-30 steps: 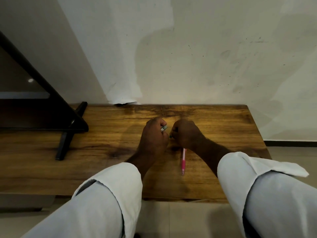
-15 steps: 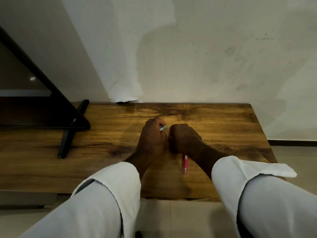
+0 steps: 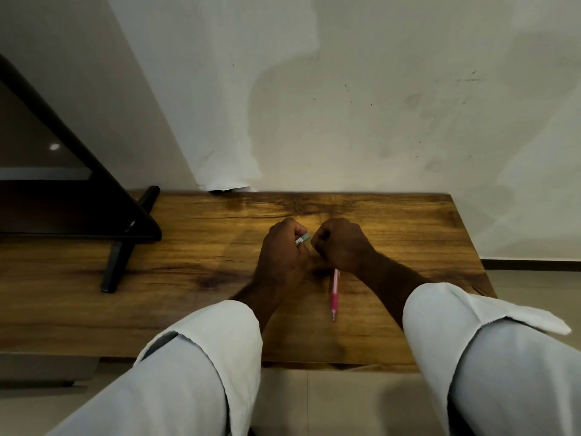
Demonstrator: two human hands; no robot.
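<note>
Both hands rest close together on a wooden table (image 3: 201, 303) near its far side. My left hand (image 3: 283, 250) is curled round a small grey-green object (image 3: 303, 239), whose end sticks out between thumb and fingers. My right hand (image 3: 341, 243) is curled into a fist right beside it, knuckles almost touching the left; what its fingers hold is hidden. A pink pen (image 3: 335, 294) lies on the table under and in front of the right wrist, tip pointing toward me.
A black screen on a black stand (image 3: 118, 262) occupies the table's left part. A pale wall rises directly behind the table. The table's right edge (image 3: 471, 247) drops to a tiled floor. White sleeves cover both forearms.
The hands stay together with little movement; the right hand has shifted slightly away from the left after pressing close. The pen has not moved on the table.
</note>
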